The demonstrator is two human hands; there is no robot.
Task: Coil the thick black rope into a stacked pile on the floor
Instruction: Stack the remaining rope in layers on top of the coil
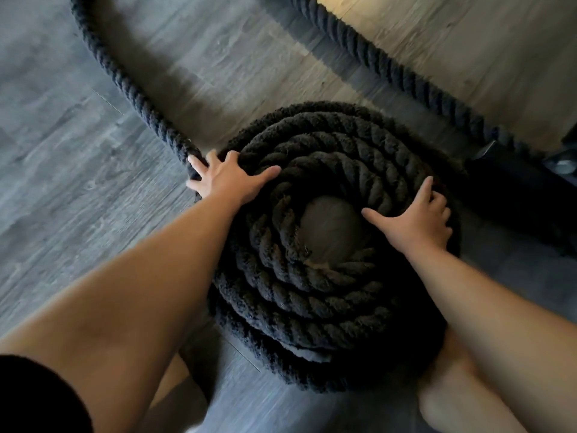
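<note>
The thick black rope lies wound into a round stacked coil (312,295) on the floor, with a small bare patch of floor showing at its centre. A loose length of rope (125,79) runs from the coil's left side up to the top left. My left hand (224,179) rests spread on the coil's upper left edge where that length joins. My right hand (415,217) lies on the coil's right side, thumb toward the centre and fingers bent over the outer turns.
A second stretch of black rope (384,64) crosses the grey wood-look floor (62,170) from top centre toward the right edge. A dark object sits at the far right edge (565,164). My bare knees flank the coil at the bottom.
</note>
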